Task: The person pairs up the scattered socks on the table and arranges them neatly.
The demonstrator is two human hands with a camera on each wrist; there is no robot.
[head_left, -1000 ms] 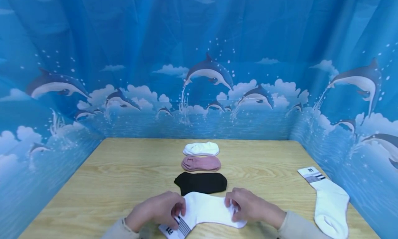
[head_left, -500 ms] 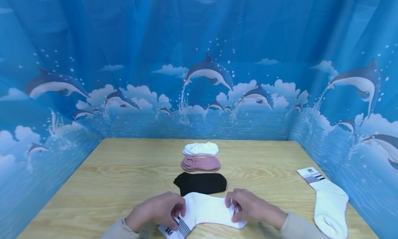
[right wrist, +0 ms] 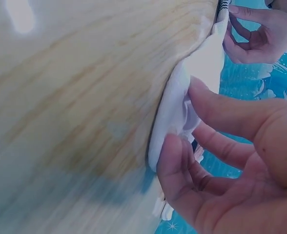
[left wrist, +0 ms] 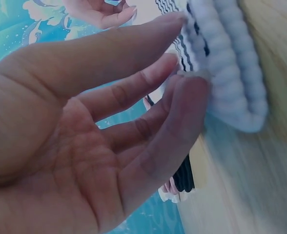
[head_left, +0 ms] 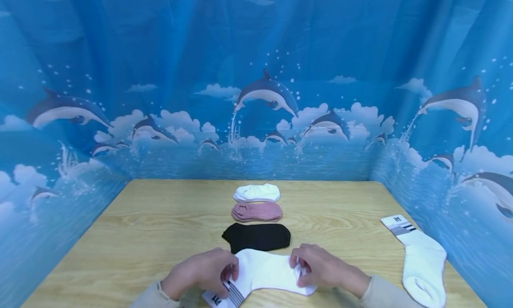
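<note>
A long white sock [head_left: 268, 272] lies flat at the table's near side, its cuff with black stripes and a dark mark toward the left. My left hand [head_left: 210, 270] grips the cuff end, thumb and curled fingertips on the fabric. At the toe end my right hand [head_left: 320, 265] pinches the sock, and the right wrist view shows a small fold in the cloth [right wrist: 190, 114] between thumb and fingers. Directly beyond lies a black sock [head_left: 258, 236], then a pink sock [head_left: 256, 211] and a short white sock [head_left: 256, 193], in a column.
Another long white sock [head_left: 425, 263] with a striped cuff lies along the right side of the wooden table [head_left: 160, 223]. A blue curtain [head_left: 192, 45] printed with dolphins stands around the back and both sides.
Both hands stay on the long white sock in nearly the same pose. The head view has shifted slightly; the socks keep their places.
</note>
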